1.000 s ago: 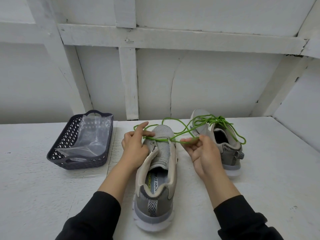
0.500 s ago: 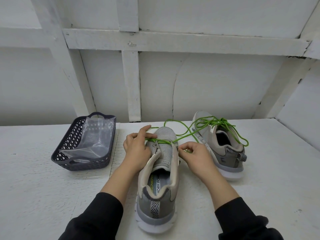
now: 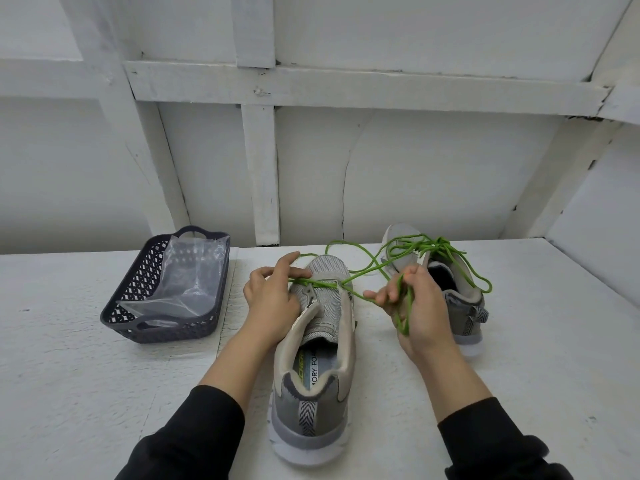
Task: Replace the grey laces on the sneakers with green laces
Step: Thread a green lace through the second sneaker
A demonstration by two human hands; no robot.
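My left hand (image 3: pixel 272 301) rests against the left side of the near sneaker (image 3: pixel 313 382), wrist low on the bench (image 3: pixel 69 375), fingers curled over the forefoot and pinching the green lace (image 3: pixel 320 283) where it crosses the lowest eyelets. My right hand (image 3: pixel 420 310) sits just to the right of that shoe, lifted a little off the bench with the palm turned inward, its fingers curled round a loop of the same lace. One strand hangs down across my palm; another runs taut from my fingertips to the shoe's right eyelet. The rest of the lace arcs loosely beyond the toe. The near sneaker stands heel toward me, tongue up, laced only at the bottom row. The far sneaker (image 3: pixel 462 306) stands to the right behind my right hand, its own green lace (image 3: pixel 476 271) already threaded and knotted, loops spilling over the collar. On the left of the bench a dark basket (image 3: pixel 162 329) holds a clear plastic bag (image 3: pixel 188 282). Both forearms reach forward in black sleeves.
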